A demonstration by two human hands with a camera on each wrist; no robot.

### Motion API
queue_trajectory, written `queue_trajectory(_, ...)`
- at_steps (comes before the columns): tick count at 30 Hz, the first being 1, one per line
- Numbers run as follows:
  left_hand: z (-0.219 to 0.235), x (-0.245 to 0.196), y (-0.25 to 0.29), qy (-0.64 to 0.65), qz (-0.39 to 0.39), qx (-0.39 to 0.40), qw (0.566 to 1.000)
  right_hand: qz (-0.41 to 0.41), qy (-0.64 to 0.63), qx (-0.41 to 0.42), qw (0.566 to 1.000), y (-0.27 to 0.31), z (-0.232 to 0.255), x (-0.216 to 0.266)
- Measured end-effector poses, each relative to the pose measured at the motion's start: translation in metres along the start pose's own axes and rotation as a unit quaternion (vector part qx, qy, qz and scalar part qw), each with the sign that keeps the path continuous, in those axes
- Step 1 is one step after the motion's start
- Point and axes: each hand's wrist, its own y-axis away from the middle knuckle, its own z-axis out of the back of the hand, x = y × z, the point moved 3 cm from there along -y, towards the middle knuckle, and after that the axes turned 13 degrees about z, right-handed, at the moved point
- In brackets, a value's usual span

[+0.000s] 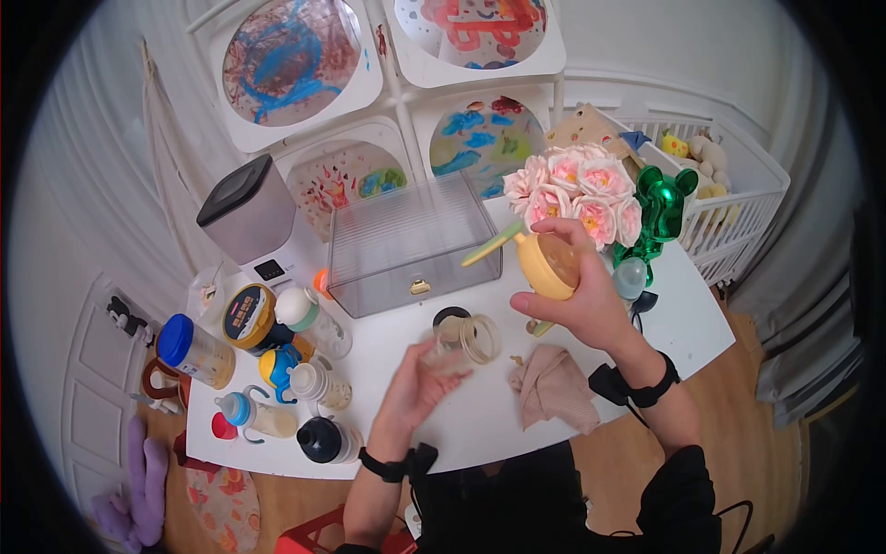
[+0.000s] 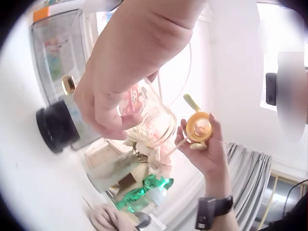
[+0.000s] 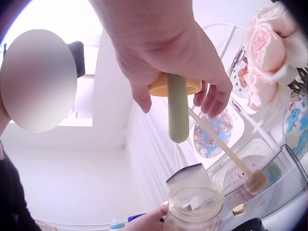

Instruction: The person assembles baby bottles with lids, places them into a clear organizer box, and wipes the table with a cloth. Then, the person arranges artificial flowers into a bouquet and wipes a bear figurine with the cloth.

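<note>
My left hand (image 1: 417, 383) grips a clear wide-necked bottle (image 1: 480, 340), tilted so that its open threaded mouth faces right. In the left wrist view the fingers curl against its side. Higher and to the right, my right hand (image 1: 591, 300) holds a yellow sippy-cup lid (image 1: 551, 268) by its rim. Pale green handles (image 3: 178, 110) stick out from the lid. A straw (image 3: 224, 147) hangs from its underside and ends in a brownish weighted tip (image 3: 256, 182). Lid and bottle are apart. A crumpled beige cloth (image 1: 552, 388) lies below the right hand.
Several baby bottles and tubs stand at the left, including a blue-lidded jar (image 1: 196, 351) and a sterilizer-like appliance (image 1: 249, 217). A grey transparent box (image 1: 415, 245) sits behind the hands, near a black round object (image 1: 452, 315). Flowers (image 1: 581, 189) and a green bear figurine (image 1: 660, 208) stand back right.
</note>
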Motion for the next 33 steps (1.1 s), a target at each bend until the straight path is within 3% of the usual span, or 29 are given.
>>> queue_trajectory(1,-0.003,0.014,-0.001,0.062,0.087,0.052,0.993,0.001,0.002,0.002,1.000,-0.003,0.000,0.004)
queue_trajectory(3,-0.010,0.032,-0.004,0.086,0.107,0.049,0.989,-0.029,-0.047,0.027,0.998,-0.006,-0.002,0.009)
queue_trajectory(5,-0.016,0.049,-0.010,0.111,0.139,0.046,0.983,-0.001,0.006,0.048,0.999,-0.011,-0.003,0.022)
queue_trajectory(8,-0.023,0.063,-0.021,0.162,0.166,0.117,0.966,0.033,0.075,0.089,0.993,-0.014,-0.008,0.034)
queue_trajectory(15,-0.038,0.064,-0.011,0.220,0.165,0.193,0.942,0.040,0.177,0.172,0.968,0.009,-0.013,0.023)
queue_trajectory(17,-0.037,0.063,-0.006,0.208,0.163,0.283,0.922,0.026,0.164,0.189,0.968,0.017,-0.013,0.015)
queue_trajectory(20,-0.043,0.058,0.009,0.173,0.149,0.244,0.943,-0.013,0.131,0.191,0.973,0.032,-0.019,0.006)
queue_trajectory(23,-0.040,0.058,0.014,0.089,0.135,0.277,0.947,0.005,0.141,0.193,0.971,0.042,-0.020,-0.004)
queue_trajectory(27,-0.040,0.057,0.028,0.006,0.138,0.259,0.956,-0.066,0.061,0.174,0.981,0.048,-0.018,-0.009)
queue_trajectory(29,-0.040,0.054,0.030,-0.050,0.106,0.174,0.978,-0.089,0.020,0.179,0.980,0.050,-0.016,-0.010)
queue_trajectory(33,-0.047,0.040,0.045,-0.104,0.040,0.140,0.984,-0.082,-0.006,0.214,0.973,0.052,-0.014,-0.004)
